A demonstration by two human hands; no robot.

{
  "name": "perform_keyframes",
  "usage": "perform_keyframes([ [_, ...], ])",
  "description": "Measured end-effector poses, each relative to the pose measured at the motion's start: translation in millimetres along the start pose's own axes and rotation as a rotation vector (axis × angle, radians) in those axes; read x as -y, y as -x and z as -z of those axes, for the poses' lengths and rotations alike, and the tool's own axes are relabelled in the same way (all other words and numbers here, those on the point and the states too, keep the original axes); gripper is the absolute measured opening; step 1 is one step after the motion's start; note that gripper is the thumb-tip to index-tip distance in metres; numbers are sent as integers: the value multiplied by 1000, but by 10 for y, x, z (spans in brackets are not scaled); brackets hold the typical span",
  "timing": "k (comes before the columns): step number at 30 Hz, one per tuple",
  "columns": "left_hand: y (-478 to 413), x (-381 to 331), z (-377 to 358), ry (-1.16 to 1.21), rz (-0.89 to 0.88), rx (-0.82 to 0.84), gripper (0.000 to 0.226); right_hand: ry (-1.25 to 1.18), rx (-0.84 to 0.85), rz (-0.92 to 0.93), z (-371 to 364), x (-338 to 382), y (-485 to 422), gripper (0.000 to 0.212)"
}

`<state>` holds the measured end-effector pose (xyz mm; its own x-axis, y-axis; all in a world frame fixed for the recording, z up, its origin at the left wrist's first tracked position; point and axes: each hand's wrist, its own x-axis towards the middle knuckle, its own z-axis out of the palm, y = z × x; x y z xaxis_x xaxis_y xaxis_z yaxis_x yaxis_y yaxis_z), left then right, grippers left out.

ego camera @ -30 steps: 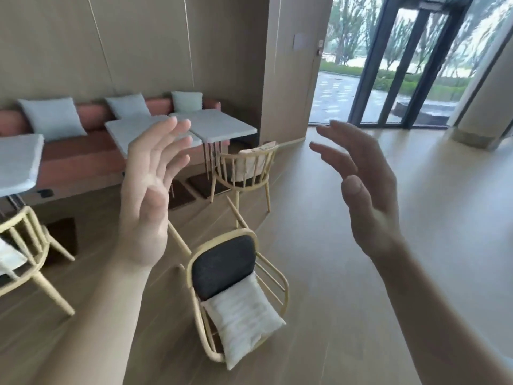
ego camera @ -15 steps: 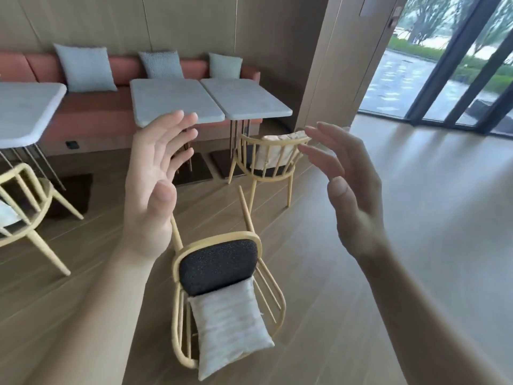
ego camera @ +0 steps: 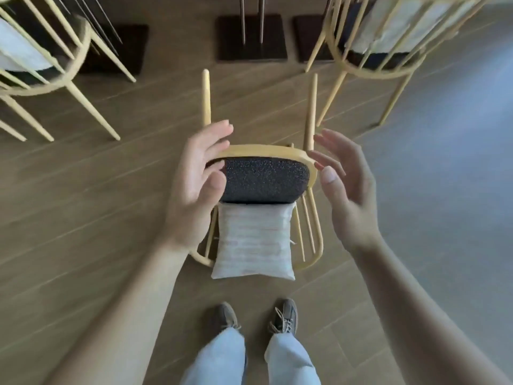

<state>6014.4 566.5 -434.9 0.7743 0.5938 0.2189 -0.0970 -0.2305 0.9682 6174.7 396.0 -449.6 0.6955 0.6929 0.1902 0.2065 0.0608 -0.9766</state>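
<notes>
A yellow wooden chair (ego camera: 277, 151) lies tipped on its back on the wood floor, legs pointing away from me. Its dark speckled seat pad (ego camera: 263, 180) faces me, and a pale striped cushion (ego camera: 254, 243) lies against the backrest spindles. My left hand (ego camera: 198, 187) hovers at the seat's left edge with fingers straight and spread, holding nothing. My right hand (ego camera: 347, 187) hovers at the seat's right edge, fingers relaxed, fingertips close to the yellow frame. I cannot tell whether either hand touches the chair.
Two more yellow chairs stand upright, one at far left (ego camera: 41, 65) and one at far right (ego camera: 383, 48). Dark square table bases (ego camera: 251, 40) with thin metal legs sit beyond the fallen chair. My feet in brown shoes (ego camera: 284, 315) stand just behind the cushion.
My view has dropped from the room to straight down at the floor. Both hands have come down from chest height to either side of the fallen chair's seat.
</notes>
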Motion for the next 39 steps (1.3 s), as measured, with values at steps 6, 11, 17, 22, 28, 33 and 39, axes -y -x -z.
perform_keyframes([
  [6,351,2183,-404,-21,226,-28,76,56,-21,-292,-19,-2520,302,70],
  [11,545,3808,-508,-83,274,-30,79,112,-61,-421,-158,-4330,347,78],
  [17,822,5513,-541,-236,315,22,76,171,-24,-536,-300,-5813,662,94],
  [22,1128,6527,-469,-408,399,6,67,94,-16,-531,-333,-6684,960,96],
  [28,1592,7056,-276,-83,672,-158,103,-125,-12,-760,-280,-7086,1204,66],
  [33,1779,7186,-209,-6,933,-178,98,-206,-4,-849,-344,-7084,1199,42],
  [39,1733,6643,-286,5,940,-196,41,-157,-35,-885,-269,-6611,1158,57],
])
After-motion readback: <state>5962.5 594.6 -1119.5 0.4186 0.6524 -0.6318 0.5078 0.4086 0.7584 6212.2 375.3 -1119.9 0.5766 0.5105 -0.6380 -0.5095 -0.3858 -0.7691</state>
